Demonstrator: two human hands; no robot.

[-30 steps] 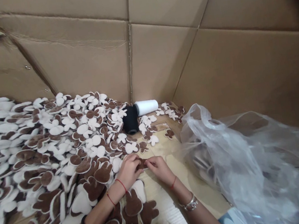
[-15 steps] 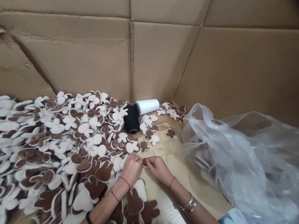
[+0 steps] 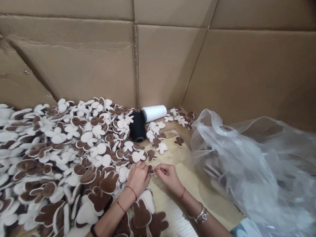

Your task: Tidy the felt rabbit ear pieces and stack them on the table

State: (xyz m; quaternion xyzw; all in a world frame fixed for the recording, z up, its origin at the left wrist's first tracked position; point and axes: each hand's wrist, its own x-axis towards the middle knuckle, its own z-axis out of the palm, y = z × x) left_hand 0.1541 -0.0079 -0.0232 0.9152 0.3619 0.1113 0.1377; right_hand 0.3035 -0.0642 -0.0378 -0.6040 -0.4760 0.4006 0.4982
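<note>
My left hand point(image 3: 139, 178) is closed on a small brown fabric piece point(image 3: 151, 170), of which only a bit shows past the fingertips. Just right of it, my right hand point(image 3: 168, 175) makes a pinch, with thumb and forefinger close to that piece. What the pinch holds is too small to make out. Bunny-shaped plush pieces, brown on one side and cream on the other, surround my left hand; a brown one point(image 3: 141, 213) lies below the wrist. Beyond the hands is a small brown bunny piece point(image 3: 151, 155).
A large heap of bunny pieces point(image 3: 58, 137) covers the left side. A black thread cone point(image 3: 137, 127) and a white thread cone point(image 3: 155, 112) lie against the cardboard wall point(image 3: 174, 62). On the right spreads a clear plastic bag point(image 3: 245, 161), beside a blue-and-white packet point(image 3: 247, 233).
My right hand has drawn slightly away from the left, opening a small gap where the brown piece shows more. The view has shifted a little.
</note>
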